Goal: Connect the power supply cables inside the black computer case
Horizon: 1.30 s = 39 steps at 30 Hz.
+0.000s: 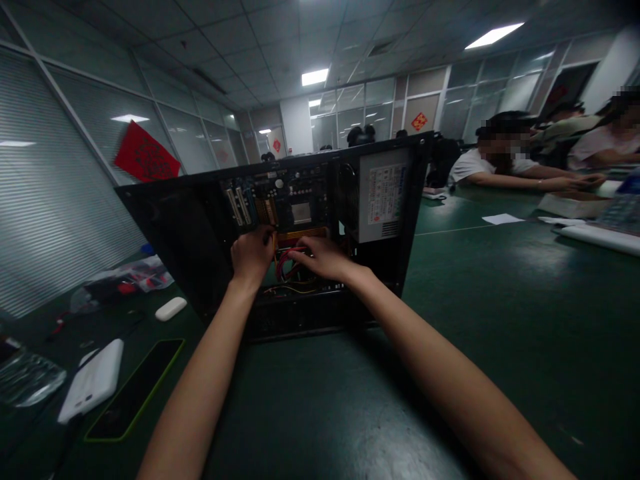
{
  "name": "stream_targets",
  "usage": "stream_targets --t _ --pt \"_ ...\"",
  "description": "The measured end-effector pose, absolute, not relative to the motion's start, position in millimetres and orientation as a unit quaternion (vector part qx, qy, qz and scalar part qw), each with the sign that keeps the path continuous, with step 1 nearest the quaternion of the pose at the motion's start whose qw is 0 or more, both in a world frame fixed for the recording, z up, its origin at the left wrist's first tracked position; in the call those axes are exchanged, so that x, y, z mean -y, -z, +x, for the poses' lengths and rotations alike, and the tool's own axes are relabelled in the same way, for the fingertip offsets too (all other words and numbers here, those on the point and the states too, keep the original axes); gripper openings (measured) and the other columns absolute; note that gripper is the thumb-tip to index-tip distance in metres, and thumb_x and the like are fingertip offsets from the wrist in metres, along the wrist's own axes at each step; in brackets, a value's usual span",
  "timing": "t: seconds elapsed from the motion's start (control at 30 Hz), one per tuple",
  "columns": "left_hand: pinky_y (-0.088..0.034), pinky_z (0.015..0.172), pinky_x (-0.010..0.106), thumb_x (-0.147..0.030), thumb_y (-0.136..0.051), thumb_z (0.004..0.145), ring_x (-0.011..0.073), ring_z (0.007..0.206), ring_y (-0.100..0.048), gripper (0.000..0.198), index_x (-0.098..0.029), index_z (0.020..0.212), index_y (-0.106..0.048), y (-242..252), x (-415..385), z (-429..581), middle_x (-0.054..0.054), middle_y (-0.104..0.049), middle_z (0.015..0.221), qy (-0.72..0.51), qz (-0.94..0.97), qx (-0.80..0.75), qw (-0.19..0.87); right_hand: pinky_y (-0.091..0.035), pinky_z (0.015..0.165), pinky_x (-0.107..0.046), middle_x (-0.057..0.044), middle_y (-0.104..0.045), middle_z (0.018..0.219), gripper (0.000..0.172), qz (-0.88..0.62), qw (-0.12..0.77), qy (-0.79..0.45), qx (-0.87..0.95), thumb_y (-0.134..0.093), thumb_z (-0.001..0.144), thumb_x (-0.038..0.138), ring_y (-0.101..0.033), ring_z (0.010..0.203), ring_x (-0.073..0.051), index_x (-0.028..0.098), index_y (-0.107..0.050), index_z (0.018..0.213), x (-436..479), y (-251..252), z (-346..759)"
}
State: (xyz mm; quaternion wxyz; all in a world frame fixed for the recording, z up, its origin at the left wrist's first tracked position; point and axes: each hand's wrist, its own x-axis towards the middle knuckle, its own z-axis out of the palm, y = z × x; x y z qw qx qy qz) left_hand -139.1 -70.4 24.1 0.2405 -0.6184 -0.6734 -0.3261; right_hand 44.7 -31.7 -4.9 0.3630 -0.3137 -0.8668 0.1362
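Observation:
An open black computer case (300,313) stands on the table in front of me, its inside facing me. Both of my hands reach into its lower middle. My left hand (253,255) is closed, fingers curled beside the memory slots and some yellow wires; what it pinches is hidden. My right hand (325,257) has its fingers bent round a bundle of red cables (287,261). Above the hands is the motherboard (313,190) with a square silver processor socket (301,213). A labelled power supply (384,193) fills the upper right of the case.
On the green table (500,300) at left lie a phone (137,390) with a green edge, a white device (93,380), a white earbud case (171,309), a clear bottle (30,373) and a plastic bag (120,283). Other people sit at right behind an open box (575,205).

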Motion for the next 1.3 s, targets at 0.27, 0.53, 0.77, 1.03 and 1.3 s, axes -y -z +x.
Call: stream_targets --t 0.27,0.53,0.77,1.03,1.3 --pt "-0.048 0.068 0.032 -0.041 -0.056 0.094 0.0267 0.086 -0.074 0.027 -0.03 0.11 -0.076 -24.0 71.2 -137.9 0.007 -0.08 0.096 0.312 -0.613 0.68 0.253 -0.056 0.057 -0.024 -0.004 -0.068 0.107 0.028 -0.309 0.237 -0.435 0.812 -0.04 0.105 0.043 -0.067 0.063 -0.011 0.023 -0.053 0.12 42.1 2.2 55.1" --pt "-0.05 0.073 0.029 -0.033 -0.061 0.092 0.0211 0.085 -0.073 0.021 -0.021 0.101 -0.076 -20.9 61.3 -139.3 0.006 -0.079 0.093 0.37 -0.675 0.626 0.126 -0.055 0.051 -0.02 -0.007 -0.068 0.113 0.026 -0.307 0.306 -0.425 0.794 -0.05 0.102 0.038 -0.067 0.069 -0.012 0.021 -0.054 0.121 34.1 1.2 55.5" --pt "-0.048 0.072 0.029 -0.025 -0.064 0.089 0.0208 0.084 -0.07 0.015 -0.015 0.095 -0.073 -19.6 55.9 -140.4 0.009 -0.077 0.093 0.335 -0.72 0.607 0.038 -0.051 0.09 -0.031 -0.014 -0.069 0.121 0.031 -0.456 0.326 -0.174 0.81 -0.051 0.103 0.037 -0.067 0.109 -0.022 0.014 -0.063 0.119 29.7 4.1 44.4" --pt "-0.048 0.057 0.024 -0.027 -0.059 0.094 0.0154 0.065 -0.067 0.01 -0.018 0.095 -0.063 -14.5 58.5 -141.3 0.002 -0.07 0.082 0.35 -0.748 0.558 -0.082 -0.048 0.095 -0.035 -0.018 -0.066 0.128 0.037 -0.522 0.262 -0.036 0.811 -0.049 0.103 0.037 -0.063 0.116 -0.028 0.011 -0.063 0.125 44.1 -7.8 45.2" --pt "-0.052 0.05 0.025 -0.021 -0.051 0.099 0.0164 0.055 -0.069 0.003 -0.019 0.097 -0.054 -1.3 55.4 -137.3 -0.001 -0.065 0.073 0.349 -0.696 0.569 -0.265 -0.047 0.095 -0.033 -0.019 -0.066 0.129 0.04 -0.55 0.248 -0.028 0.797 -0.048 0.103 0.033 -0.063 0.117 -0.028 0.01 -0.059 0.135 52.1 -23.4 57.5"
